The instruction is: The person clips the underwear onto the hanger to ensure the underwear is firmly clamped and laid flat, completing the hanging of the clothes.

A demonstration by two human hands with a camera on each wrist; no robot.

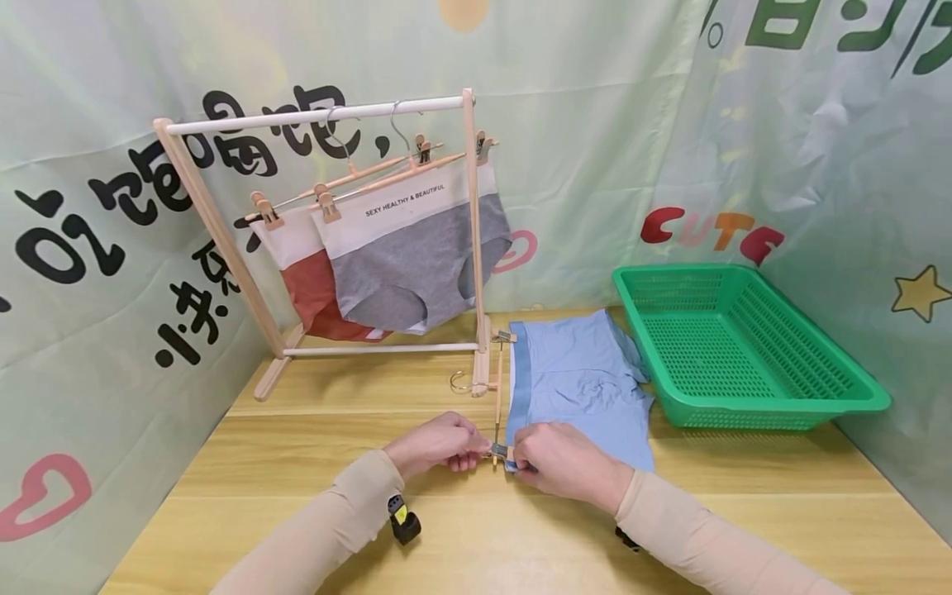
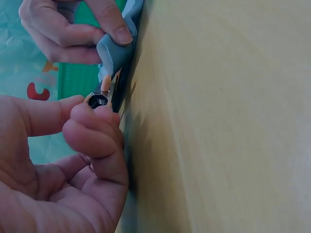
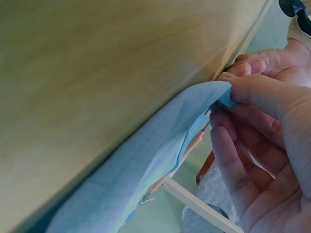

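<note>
Light blue underpants (image 1: pixel 587 380) lie flat on the wooden table, their waistband along a wooden clip hanger (image 1: pixel 498 397) whose hook points left. At the hanger's far end a clip (image 1: pixel 504 336) sits at the waistband. My left hand (image 1: pixel 440 442) pinches the near clip (image 2: pixel 99 99) between thumb and fingers. In the left wrist view the clip's tip is at the cloth's edge; whether it has the cloth between its jaws, I cannot tell. My right hand (image 1: pixel 568 464) pinches the near corner of the waistband (image 3: pixel 224 92), close beside that clip.
A wooden rack (image 1: pixel 473 240) at the back left carries grey underpants (image 1: pixel 416 256) and red underpants (image 1: pixel 316 289) on clip hangers. A green plastic basket (image 1: pixel 751 401) stands at the right, close to the blue cloth. Printed fabric (image 1: pixel 565 149) hangs behind the table.
</note>
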